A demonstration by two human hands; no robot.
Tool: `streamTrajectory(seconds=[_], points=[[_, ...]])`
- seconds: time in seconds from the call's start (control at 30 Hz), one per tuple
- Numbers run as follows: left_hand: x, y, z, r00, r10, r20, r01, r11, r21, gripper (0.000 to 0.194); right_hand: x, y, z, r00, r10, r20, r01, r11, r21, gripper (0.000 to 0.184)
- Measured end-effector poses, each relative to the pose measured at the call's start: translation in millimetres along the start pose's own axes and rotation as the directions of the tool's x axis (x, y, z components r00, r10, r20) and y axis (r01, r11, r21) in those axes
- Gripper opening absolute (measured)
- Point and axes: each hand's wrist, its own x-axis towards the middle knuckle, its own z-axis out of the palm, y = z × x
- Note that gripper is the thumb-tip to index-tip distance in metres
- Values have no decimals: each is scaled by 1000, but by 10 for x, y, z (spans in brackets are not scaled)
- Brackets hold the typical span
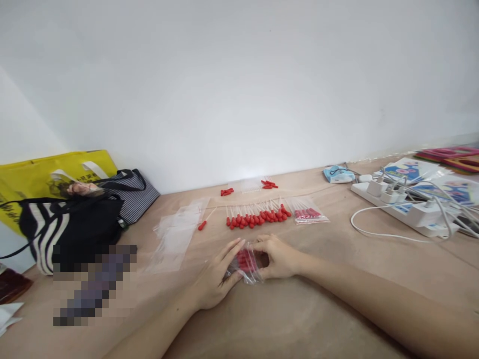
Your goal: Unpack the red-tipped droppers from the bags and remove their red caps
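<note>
Between my two hands is a clear plastic bag (247, 263) with several red-tipped pieces inside. My left hand (219, 273) is closed on its left side, thumb below and fingers above. From the right, my right hand (277, 257) pinches the same bag with curled fingers. Just beyond lies a row of red-tipped sticks (258, 217) with pale thin stems. A filled clear bag (309, 210) of the same sticks rests to the row's right. One single red-tipped stick (202, 225) lies left of the row, beside a spread of flat clear bags (174, 239).
Small red piles (269, 184) lie near the wall. At right are a white power strip (404, 209) with plugs and cables, a blue face mask (339, 174) and printed cards (407, 169). At left stand a black bag (75, 229) and a yellow bag (33, 174); a pixelated patch is nearby.
</note>
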Motion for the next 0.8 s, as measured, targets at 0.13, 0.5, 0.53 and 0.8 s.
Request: streamTrajectory(seconds=[0.13,0.5,0.53,0.8], points=[[4,8,-3,1000,1,-12,-1,1000,-5,53,-23,3,40,996,-32,-87,25,996,-89,17],[18,-5,0,1000,1,16,-1,1000,-14,49,-8,53,119,986,-143,-83,131,982,-133,18],[15,-12,2,1000,1,20,0,1000,-10,49,-15,58,116,984,-154,-85,141,979,-144,19],[1,-53,-11,998,-18,56,16,999,29,47,-196,271,-144,996,-73,-56,72,997,-22,20]])
